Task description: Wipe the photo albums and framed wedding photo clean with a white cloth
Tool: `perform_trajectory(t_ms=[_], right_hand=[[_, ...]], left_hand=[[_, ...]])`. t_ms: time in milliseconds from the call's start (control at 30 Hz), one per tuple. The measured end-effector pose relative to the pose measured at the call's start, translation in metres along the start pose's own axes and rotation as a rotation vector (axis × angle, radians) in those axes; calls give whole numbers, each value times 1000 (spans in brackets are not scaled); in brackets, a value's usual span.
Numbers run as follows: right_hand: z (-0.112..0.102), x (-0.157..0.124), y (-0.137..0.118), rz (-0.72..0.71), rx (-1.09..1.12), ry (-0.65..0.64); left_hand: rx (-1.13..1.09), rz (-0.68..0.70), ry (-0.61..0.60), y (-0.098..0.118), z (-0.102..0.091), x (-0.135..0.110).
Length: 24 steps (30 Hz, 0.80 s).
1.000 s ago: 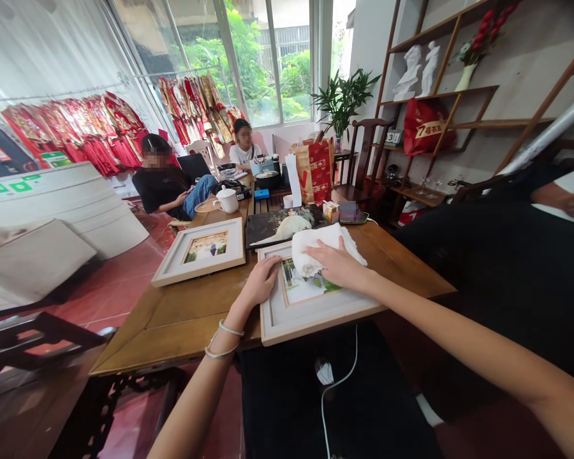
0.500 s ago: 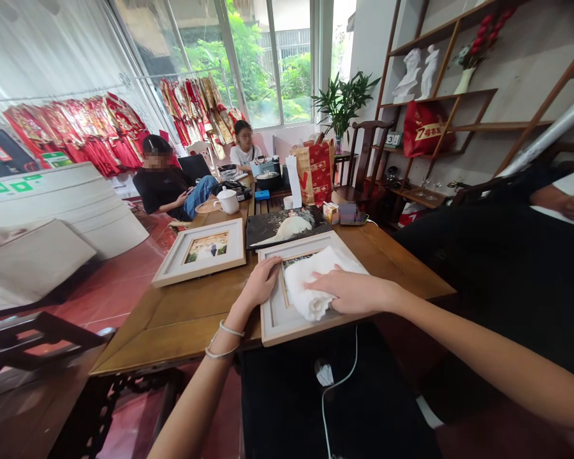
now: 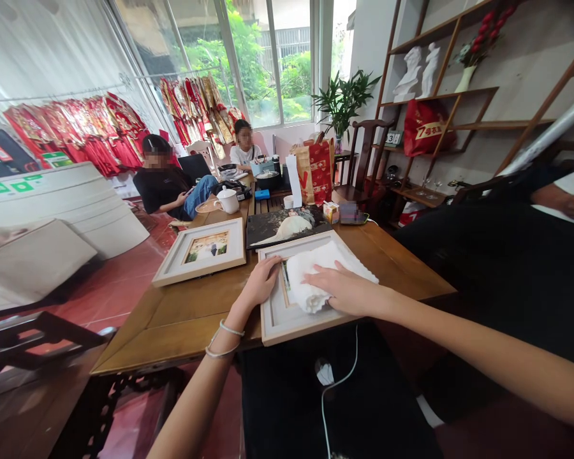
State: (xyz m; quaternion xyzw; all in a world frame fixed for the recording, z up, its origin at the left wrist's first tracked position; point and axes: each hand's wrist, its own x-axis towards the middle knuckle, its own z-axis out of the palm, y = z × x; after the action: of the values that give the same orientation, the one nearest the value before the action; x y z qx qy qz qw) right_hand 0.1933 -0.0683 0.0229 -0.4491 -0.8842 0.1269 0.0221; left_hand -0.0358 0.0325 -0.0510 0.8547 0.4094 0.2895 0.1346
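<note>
A light wooden picture frame (image 3: 287,333) with a pale mat lies flat at the near edge of the wooden table. My left hand (image 3: 262,280) grips its left side, fingers bent over the rim. My right hand (image 3: 342,288) holds a folded white cloth (image 3: 310,262) down on the frame's face, fingers across the top and thumb by the near fold. Most of the framed picture is hidden under the cloth. To the left lies a second picture frame (image 3: 172,271) with a small photo. Behind both is a dark photo panel (image 3: 263,233) showing a figure in white.
Farther back on the table (image 3: 182,319) stand a white lidded mug (image 3: 228,201), a red-and-brown paper bag (image 3: 316,169) and a small box (image 3: 331,212). Two people sit beyond. Another person in dark clothes (image 3: 497,255) is close on my right. A white cable (image 3: 323,408) hangs below.
The cloth has shifted slightly right and away from me under my right hand, whose fingers lie flatter on it. My left hand and the frame have stayed in place.
</note>
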Motion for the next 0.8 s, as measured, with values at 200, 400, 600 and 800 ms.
perform_trajectory(t_ms=[200, 400, 600, 800], right_hand=[[5, 45, 28, 57, -108, 117], [5, 64, 28, 59, -146, 116], [1, 49, 17, 9, -53, 14], [-12, 10, -5, -116, 39, -106]], left_hand=[[-9, 6, 0, 0, -1, -1], [-17, 5, 7, -3, 1, 0], [-11, 9, -6, -3, 1, 1], [-6, -5, 1, -1, 1, 1]])
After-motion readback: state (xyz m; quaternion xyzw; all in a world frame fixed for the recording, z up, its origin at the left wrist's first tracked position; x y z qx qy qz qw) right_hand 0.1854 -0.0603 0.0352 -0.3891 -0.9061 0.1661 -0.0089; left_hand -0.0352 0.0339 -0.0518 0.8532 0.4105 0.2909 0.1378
